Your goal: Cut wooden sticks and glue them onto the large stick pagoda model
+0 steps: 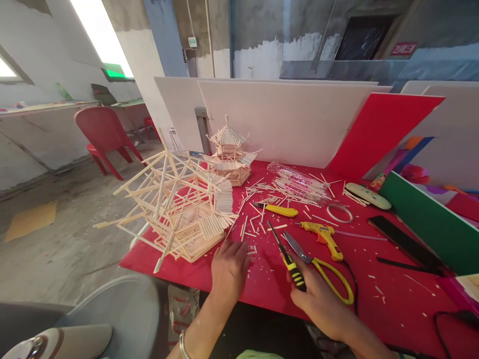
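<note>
My left hand rests at the front edge of a half-built matchstick-style pavilion, fingers reaching forward over the red table and touching or nearly touching its base. Nothing shows in these fingers. In my right hand is a slim tool with a yellow-and-black handle; its thin dark blade points up and away. Just beside it lie scissors with yellow handles. The pavilion has an open stick frame on its left and slatted roof panels on its right. A yellow utility knife lies beyond the hands.
Behind stands a finished small pavilion. Loose sticks and a plastic bag of sticks lie to its right. A yellow glue gun, clear tape roll and black phone are on the right. A grey stool stands at lower left.
</note>
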A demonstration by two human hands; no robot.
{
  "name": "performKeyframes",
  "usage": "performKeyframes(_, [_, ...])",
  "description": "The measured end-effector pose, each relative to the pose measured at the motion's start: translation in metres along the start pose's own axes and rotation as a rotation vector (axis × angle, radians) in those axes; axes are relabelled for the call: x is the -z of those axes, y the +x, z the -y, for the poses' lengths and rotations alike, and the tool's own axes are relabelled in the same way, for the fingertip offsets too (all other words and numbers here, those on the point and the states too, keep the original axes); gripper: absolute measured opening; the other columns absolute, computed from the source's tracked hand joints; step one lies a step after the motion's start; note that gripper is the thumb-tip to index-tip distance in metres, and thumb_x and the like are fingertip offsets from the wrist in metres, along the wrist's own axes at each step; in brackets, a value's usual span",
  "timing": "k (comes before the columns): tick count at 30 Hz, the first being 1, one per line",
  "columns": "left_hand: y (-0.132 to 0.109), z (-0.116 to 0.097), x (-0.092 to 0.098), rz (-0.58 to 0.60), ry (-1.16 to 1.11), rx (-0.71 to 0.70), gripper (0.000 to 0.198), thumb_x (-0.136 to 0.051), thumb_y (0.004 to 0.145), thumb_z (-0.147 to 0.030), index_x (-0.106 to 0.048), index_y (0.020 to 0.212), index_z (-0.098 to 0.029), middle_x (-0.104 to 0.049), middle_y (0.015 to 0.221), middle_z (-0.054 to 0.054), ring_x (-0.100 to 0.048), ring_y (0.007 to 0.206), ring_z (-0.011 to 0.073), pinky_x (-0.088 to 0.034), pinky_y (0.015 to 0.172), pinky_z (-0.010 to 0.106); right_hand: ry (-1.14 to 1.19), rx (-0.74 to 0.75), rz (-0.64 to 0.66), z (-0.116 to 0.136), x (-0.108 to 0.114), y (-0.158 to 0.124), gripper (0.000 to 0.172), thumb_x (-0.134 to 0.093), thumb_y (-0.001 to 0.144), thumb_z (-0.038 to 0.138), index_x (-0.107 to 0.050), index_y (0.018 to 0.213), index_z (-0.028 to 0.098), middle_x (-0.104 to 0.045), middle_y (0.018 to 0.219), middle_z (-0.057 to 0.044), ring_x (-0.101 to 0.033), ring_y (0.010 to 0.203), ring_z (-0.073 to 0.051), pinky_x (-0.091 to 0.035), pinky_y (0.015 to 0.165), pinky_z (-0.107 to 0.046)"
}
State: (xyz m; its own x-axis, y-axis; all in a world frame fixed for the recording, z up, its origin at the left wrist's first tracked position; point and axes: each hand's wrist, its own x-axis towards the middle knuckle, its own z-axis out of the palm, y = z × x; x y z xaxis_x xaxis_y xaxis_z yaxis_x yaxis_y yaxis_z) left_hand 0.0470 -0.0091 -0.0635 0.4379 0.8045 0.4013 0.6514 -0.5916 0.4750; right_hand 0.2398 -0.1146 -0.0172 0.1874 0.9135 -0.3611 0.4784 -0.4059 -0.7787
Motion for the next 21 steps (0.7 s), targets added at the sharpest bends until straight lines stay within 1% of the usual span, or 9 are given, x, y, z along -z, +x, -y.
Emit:
performKeyframes(2, [0.005,-0.002,-0.003,-0.078,-0.199,0.104,0.025,-0.067,0.082,-0.023,-0.073,0.106,-0.022,-0.071,0.111,0.014,-0.061,0.103,0.0326,-0.047,0.089,0.045,0.172,-0.038,0.162,0.004,0.003,0.0,0.055,-0.049,0.067,0.019,-0.059,0.121,0.023,-0.066,0.095,-0.002,-0.061,0.086,-0.02,-0.047,0.074,-0.03])
performKeyframes(5, [0.01,-0.008,0.002,-0.053,-0.687,0.36,0.037,-0.073,0.079,-0.031,-0.07,0.115,-0.023,-0.068,0.115,0.012,-0.063,0.097,0.0271,-0.05,0.085,0.04,0.504,-0.127,0.38,-0.006,-0.005,0.003,0.052,-0.056,0.055,0.015,-0.063,0.107,0.022,-0.06,0.081,0.002,-0.056,0.073,-0.015,-0.043,0.067,-0.027])
performKeyframes(7, [0.01,-0.011,0.008,0.052,-1.111,0.48,0.047,-0.077,0.075,-0.037,-0.068,0.12,-0.024,-0.066,0.119,0.011,-0.064,0.096,0.0238,-0.051,0.083,0.037,0.758,-0.182,0.554,-0.015,-0.014,0.006,0.061,-0.06,0.048,0.013,-0.064,0.108,0.022,-0.058,0.08,0.002,-0.054,0.069,-0.014,-0.044,0.066,-0.029])
performKeyframes(9, [0.008,-0.013,0.012,0.19,-1.49,0.492,0.055,-0.081,0.071,-0.043,-0.067,0.121,-0.025,-0.064,0.126,0.011,-0.063,0.103,0.0249,-0.05,0.086,0.037,0.972,-0.185,0.75,-0.02,-0.022,0.006,0.066,-0.061,0.044,0.01,-0.064,0.109,0.022,-0.057,0.08,0.002,-0.052,0.066,-0.012,-0.044,0.066,-0.03])
performKeyframes(11, [0.004,-0.013,0.013,0.325,-1.706,0.469,0.056,-0.082,0.069,-0.046,-0.068,0.118,-0.023,-0.066,0.123,0.013,-0.064,0.103,0.0265,-0.05,0.085,0.039,1.104,-0.17,0.914,-0.018,-0.025,0.004,0.069,-0.06,0.042,0.005,-0.065,0.109,0.021,-0.057,0.08,0.002,-0.051,0.064,-0.011,-0.044,0.066,-0.029])
performKeyframes(13, [0.001,-0.011,0.011,0.412,-1.755,0.48,0.052,-0.084,0.067,-0.044,-0.071,0.111,-0.019,-0.071,0.109,0.014,-0.068,0.092,0.0251,-0.051,0.078,0.036,1.181,-0.185,1.005,-0.011,-0.023,0.001,0.069,-0.058,0.042,0.004,-0.065,0.108,0.021,-0.056,0.081,0.001,-0.051,0.066,-0.01,-0.043,0.068,-0.027])
performKeyframes(16, [0.0,-0.01,0.006,0.412,-1.678,0.551,0.04,-0.087,0.065,-0.038,-0.075,0.094,-0.013,-0.073,0.083,0.01,-0.065,0.068,0.017,-0.049,0.066,0.028,1.222,-0.25,1.051,-0.003,-0.018,-0.003,0.066,-0.054,0.043,0.007,-0.066,0.106,0.019,-0.053,0.081,0.001,-0.048,0.067,-0.009,-0.042,0.068,-0.025])
performKeyframes(19, [0.005,-0.01,0.003,0.271,-1.543,0.63,0.034,-0.089,0.062,-0.039,-0.073,0.075,-0.011,-0.067,0.062,0.004,-0.057,0.051,0.0112,-0.045,0.055,0.024,1.21,-0.261,1.043,-0.005,-0.013,-0.005,0.067,-0.052,0.043,0.01,-0.066,0.108,0.019,-0.052,0.081,0.002,-0.047,0.067,-0.009,-0.043,0.068,-0.025])
performKeyframes(21, [0.009,-0.01,0.004,0.104,-1.425,0.69,0.035,-0.088,0.062,-0.04,-0.071,0.074,-0.012,-0.066,0.058,0.003,-0.057,0.048,0.0115,-0.045,0.051,0.023,1.145,-0.195,0.954,-0.007,-0.01,-0.006,0.065,-0.055,0.047,0.015,-0.065,0.111,0.019,-0.055,0.086,-0.001,-0.052,0.071,-0.012,-0.046,0.072,-0.03])
